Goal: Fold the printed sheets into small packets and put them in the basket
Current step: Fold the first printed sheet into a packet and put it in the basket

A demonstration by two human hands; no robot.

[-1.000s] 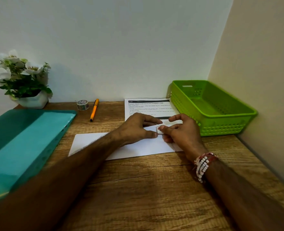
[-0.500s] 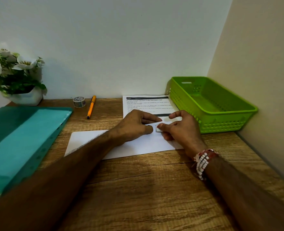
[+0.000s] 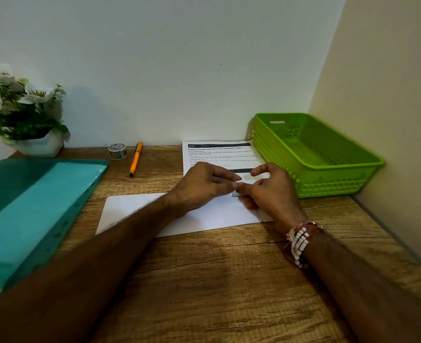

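A small folded paper packet (image 3: 236, 193) sits between my two hands, just above a blank white sheet (image 3: 135, 209) lying on the wooden desk. My left hand (image 3: 202, 186) pinches the packet's left side with thumb and fingers. My right hand (image 3: 269, 189) pinches its right side, index finger raised; most of the packet is hidden by the fingers. A printed sheet (image 3: 219, 152) lies behind the hands against the wall. The green plastic basket (image 3: 328, 184) stands at the right in the corner, nothing visible inside it.
A teal plastic folder (image 3: 31, 206) covers the desk's left side. An orange pen (image 3: 135, 158) and a roll of tape (image 3: 117, 151) lie near the back wall. A white pot of white flowers (image 3: 33, 142) stands at the back left. Walls close in behind and right.
Both hands stay together on the packet; the fingers have shifted slightly, the right index finger lifting. The camera view has dipped a little.
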